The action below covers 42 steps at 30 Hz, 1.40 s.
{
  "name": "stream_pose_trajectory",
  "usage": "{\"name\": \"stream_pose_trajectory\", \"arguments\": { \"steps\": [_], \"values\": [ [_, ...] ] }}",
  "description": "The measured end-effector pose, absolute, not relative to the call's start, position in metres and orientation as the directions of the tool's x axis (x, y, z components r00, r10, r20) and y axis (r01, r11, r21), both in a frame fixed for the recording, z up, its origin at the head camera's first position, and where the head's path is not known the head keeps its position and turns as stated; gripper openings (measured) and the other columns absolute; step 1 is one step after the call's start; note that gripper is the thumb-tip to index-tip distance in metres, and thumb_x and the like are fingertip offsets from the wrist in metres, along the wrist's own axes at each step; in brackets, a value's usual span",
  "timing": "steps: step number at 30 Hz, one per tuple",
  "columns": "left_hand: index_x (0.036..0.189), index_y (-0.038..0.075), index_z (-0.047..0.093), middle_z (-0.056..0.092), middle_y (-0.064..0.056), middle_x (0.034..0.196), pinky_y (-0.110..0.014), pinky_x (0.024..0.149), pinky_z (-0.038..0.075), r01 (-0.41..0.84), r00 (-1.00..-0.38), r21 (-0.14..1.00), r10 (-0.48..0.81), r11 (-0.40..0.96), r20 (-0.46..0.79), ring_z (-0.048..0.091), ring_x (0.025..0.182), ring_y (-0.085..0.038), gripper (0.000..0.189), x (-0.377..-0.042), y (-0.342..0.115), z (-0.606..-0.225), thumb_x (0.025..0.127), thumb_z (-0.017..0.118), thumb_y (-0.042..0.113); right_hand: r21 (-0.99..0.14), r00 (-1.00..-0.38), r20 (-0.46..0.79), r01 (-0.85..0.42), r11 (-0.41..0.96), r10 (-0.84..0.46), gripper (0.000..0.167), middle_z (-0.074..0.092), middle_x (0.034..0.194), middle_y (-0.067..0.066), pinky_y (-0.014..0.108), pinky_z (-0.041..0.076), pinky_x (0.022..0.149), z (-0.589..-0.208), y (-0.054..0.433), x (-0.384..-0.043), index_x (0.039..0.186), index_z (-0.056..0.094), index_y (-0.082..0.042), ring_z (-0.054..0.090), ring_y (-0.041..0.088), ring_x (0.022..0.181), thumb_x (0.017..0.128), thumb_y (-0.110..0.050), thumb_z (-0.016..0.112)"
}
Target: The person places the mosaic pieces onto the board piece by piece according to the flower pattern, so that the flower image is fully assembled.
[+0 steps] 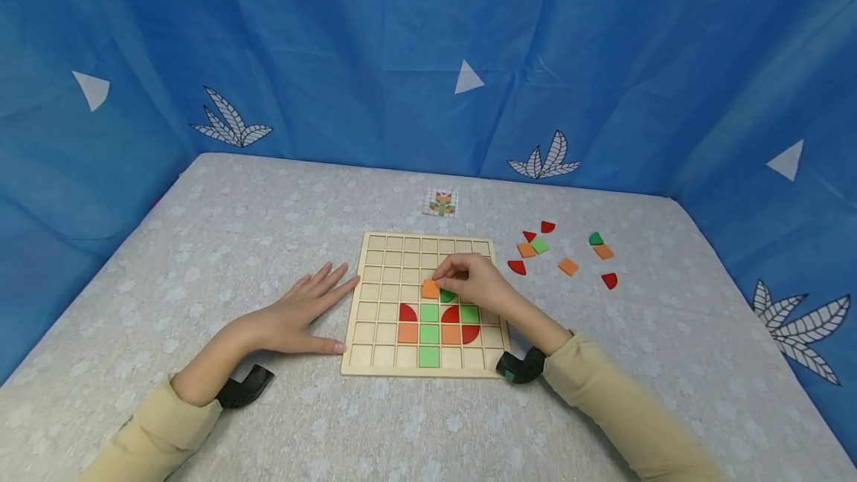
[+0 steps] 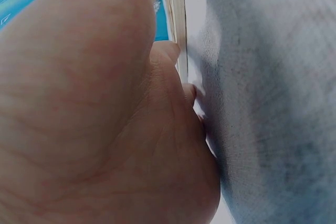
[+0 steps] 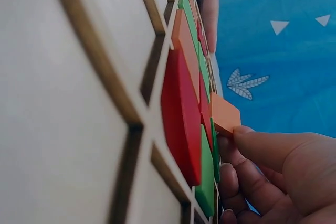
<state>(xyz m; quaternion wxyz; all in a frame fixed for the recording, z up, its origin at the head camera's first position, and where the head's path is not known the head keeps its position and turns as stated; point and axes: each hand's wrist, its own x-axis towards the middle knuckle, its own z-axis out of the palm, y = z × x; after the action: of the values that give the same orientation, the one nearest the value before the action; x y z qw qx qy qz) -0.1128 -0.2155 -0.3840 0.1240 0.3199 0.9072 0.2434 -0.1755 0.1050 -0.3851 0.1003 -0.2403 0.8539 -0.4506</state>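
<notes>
Between thumb and fingers, my right hand (image 1: 477,281) pinches an orange square tile (image 3: 226,114) by one edge. In the right wrist view the tile is tilted, standing out from the wooden grid board (image 1: 383,241). Beside it, a dark green quarter-round tile (image 1: 448,295) is partly covered by my fingers. Light green squares (image 1: 429,334), orange squares (image 1: 408,332) and red quarter-rounds (image 1: 471,334) fill several cells nearer me. My left hand (image 1: 294,316) lies flat with fingers spread, thumb and index fingertip at the board's left edge.
Right of the board lie loose tiles, among them an orange square (image 1: 567,266), a light green square (image 1: 539,245) and a red quarter-round (image 1: 609,280). A small pattern card (image 1: 441,202) lies beyond the board. Blue curtains (image 1: 375,58) surround the patterned tabletop (image 1: 281,207).
</notes>
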Motion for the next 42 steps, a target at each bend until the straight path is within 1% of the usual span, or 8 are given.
{"name": "stream_pose_trajectory", "arguments": {
  "steps": [9,20,29,34,36,39,42],
  "values": [
    [0.15,0.009,0.019,0.006,-0.019,0.153,-0.059,0.104,0.002,0.524,-0.766,0.516,0.64,0.678,-0.063,-0.003,0.138,-0.038,0.098,-0.113,-0.215,-0.384,0.079,0.065,0.058,-0.813,-0.846,0.072,-0.357,0.46,-0.529,0.004,0.064,0.079,-0.006,0.027,0.046,0.062,-0.386,0.104,-0.176,0.086,0.071,-0.006,0.054,0.015,0.067,0.086,-0.01,0.069],
    [0.15,0.009,0.019,0.005,-0.019,0.154,-0.059,0.104,0.002,0.523,-0.765,0.519,0.641,0.676,-0.064,-0.003,0.138,-0.038,0.097,-0.112,-0.216,-0.385,0.08,0.064,0.058,-0.814,-0.853,0.084,-0.356,0.458,-0.514,0.005,0.062,0.075,-0.005,0.027,0.045,0.061,-0.388,0.104,-0.175,0.087,0.069,-0.006,0.053,0.015,0.066,0.087,-0.01,0.069],
    [0.151,0.01,0.019,0.005,-0.018,0.154,-0.058,0.105,0.003,0.525,-0.767,0.509,0.638,0.682,-0.064,-0.003,0.138,-0.037,0.099,-0.113,-0.216,-0.385,0.078,0.065,0.059,-0.795,-0.826,0.101,-0.402,0.453,-0.555,0.006,0.063,0.079,-0.005,0.026,0.042,0.059,-0.386,0.105,-0.175,0.086,0.07,-0.005,0.049,0.016,0.065,0.085,-0.011,0.07],
    [0.151,0.011,0.018,0.004,-0.016,0.154,-0.056,0.106,0.001,0.513,-0.77,0.505,0.632,0.694,-0.085,-0.004,0.139,-0.035,0.101,-0.114,-0.216,-0.385,0.077,0.065,0.06,-0.795,-0.839,0.087,-0.384,0.47,-0.538,0.005,0.062,0.077,-0.005,0.026,0.042,0.059,-0.385,0.104,-0.175,0.084,0.07,-0.008,0.049,0.016,0.065,0.086,-0.013,0.069],
    [0.151,0.01,0.018,0.004,-0.017,0.154,-0.057,0.105,0.002,0.518,-0.768,0.507,0.635,0.689,-0.079,-0.004,0.138,-0.036,0.1,-0.114,-0.215,-0.385,0.077,0.066,0.059,-0.801,-0.851,0.077,-0.363,0.476,-0.519,0.005,0.062,0.077,-0.005,0.027,0.042,0.059,-0.384,0.104,-0.175,0.084,0.07,-0.009,0.05,0.016,0.065,0.087,-0.013,0.068],
    [0.151,0.009,0.019,0.005,-0.017,0.154,-0.057,0.105,0.002,0.521,-0.767,0.508,0.638,0.686,-0.074,-0.004,0.138,-0.036,0.1,-0.114,-0.215,-0.386,0.078,0.066,0.059,-0.817,-0.87,0.058,-0.323,0.477,-0.49,0.005,0.062,0.078,-0.004,0.028,0.043,0.06,-0.38,0.105,-0.174,0.087,0.07,-0.01,0.052,0.017,0.068,0.088,-0.013,0.067],
    [0.15,0.009,0.019,0.005,-0.018,0.154,-0.057,0.105,0.002,0.519,-0.769,0.513,0.636,0.684,-0.07,-0.003,0.138,-0.037,0.099,-0.112,-0.215,-0.386,0.078,0.066,0.058,-0.827,-0.877,0.059,-0.311,0.468,-0.478,0.007,0.063,0.081,-0.001,0.032,0.045,0.063,-0.371,0.108,-0.172,0.09,0.07,-0.009,0.054,0.018,0.073,0.09,-0.013,0.065]
  ]
}}
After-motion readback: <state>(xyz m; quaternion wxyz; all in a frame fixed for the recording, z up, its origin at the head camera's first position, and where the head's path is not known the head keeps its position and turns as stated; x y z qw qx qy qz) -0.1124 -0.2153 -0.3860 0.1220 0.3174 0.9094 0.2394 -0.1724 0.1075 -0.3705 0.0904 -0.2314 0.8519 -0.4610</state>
